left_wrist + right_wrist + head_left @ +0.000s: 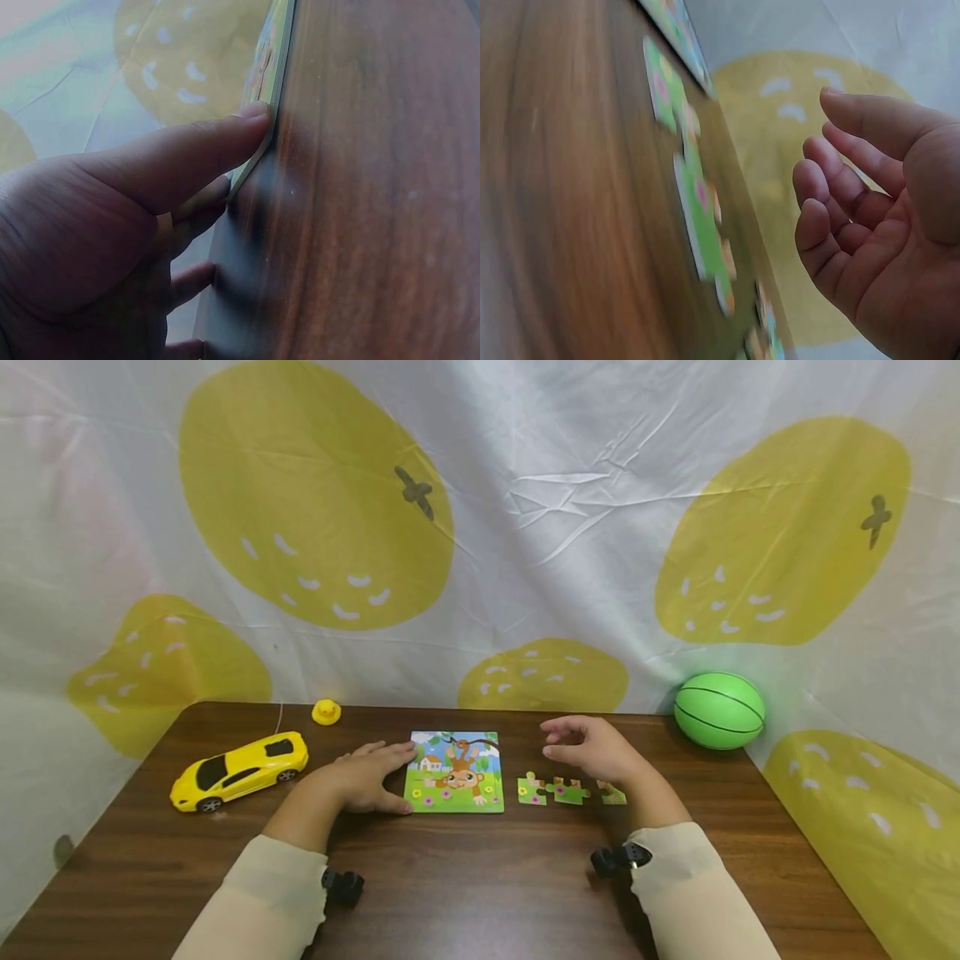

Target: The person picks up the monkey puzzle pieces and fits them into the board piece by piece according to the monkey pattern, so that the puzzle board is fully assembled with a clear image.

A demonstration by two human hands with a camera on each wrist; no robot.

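Observation:
A square monkey-picture puzzle board (453, 777) lies on the table between the hands. My left hand (372, 777) rests at its left side with the fingers spread; in the left wrist view the thumb (217, 146) touches the board's near corner. Over the table, right of the board, hovers my right hand (592, 747), its fingers loosely bent around nothing. Below and left of it lie a flower-printed jigsaw piece (532, 792) and a second jigsaw piece (567, 791), close side by side. Another jigsaw piece (612, 794) is partly hidden by the right wrist.
A yellow toy car (242, 772) stands on the left of the brown table (480, 885). Behind it sits a small yellow rubber duck (326, 712). At the back right corner is a green ball (720, 711). A fruit-printed curtain (510, 552) hangs along the table's edges.

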